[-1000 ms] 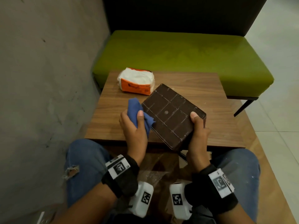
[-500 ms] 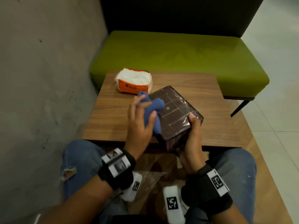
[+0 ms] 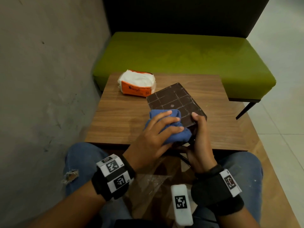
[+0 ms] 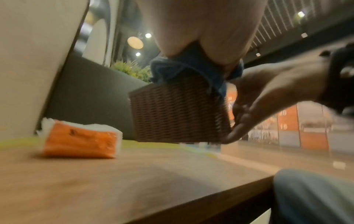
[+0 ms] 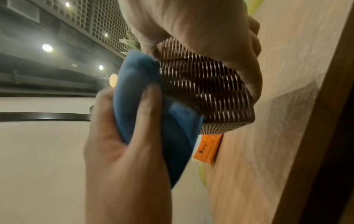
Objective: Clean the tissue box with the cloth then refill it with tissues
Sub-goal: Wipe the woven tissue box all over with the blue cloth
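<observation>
Tissue box [image 3: 174, 99]: dark brown, smooth glossy panel scored with a grid; side walls [image 4: 178, 112] of woven wicker-like texture. Cloth [image 3: 171, 129]: soft blue fabric, matt, bunched. Tissue pack [image 3: 137, 84]: white paper tissues in thin orange plastic wrap. Table [image 3: 118, 116]: wood-grain surface, low sheen. Bench seat [image 3: 181, 53]: green matt upholstery. Wall [image 3: 46, 79]: rough grey concrete.

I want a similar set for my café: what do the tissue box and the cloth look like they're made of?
Tissue box: dark brown woven sides, wicker-like, probably rattan or plastic; smooth glossy gridded panel facing up, likely plastic. Cloth: soft blue matte fabric, bunched, possibly microfibre.
</observation>
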### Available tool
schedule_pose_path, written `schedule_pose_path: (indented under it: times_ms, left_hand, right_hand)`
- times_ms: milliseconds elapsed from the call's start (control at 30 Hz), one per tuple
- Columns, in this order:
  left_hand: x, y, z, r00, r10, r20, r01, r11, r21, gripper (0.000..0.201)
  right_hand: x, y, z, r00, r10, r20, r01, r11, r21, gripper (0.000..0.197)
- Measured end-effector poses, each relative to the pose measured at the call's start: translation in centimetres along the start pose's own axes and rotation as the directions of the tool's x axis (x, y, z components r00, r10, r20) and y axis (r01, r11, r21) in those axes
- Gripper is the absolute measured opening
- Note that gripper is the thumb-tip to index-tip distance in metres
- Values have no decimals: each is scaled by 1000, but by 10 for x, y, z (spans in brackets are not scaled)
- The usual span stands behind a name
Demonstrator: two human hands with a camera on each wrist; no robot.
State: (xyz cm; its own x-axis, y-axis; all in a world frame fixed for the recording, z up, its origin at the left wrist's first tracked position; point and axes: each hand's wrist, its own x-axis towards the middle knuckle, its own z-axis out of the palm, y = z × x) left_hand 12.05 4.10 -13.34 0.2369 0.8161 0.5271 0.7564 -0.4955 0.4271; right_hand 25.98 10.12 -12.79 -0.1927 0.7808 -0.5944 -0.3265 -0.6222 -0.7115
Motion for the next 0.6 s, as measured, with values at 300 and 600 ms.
schedule_pose_path:
  times_ms: [300,600]
  left_hand:
    - [27,-50,-13,770,-585,-255,529,808,-259,26]
    - [4,4,14,953,-303,12,295,918,-264,40]
  right_hand:
    - [-34,16,-1,966,-257,12,250,929,-273,67]
    - [5,2,-9,953,-268,-138,234,946,-222,76]
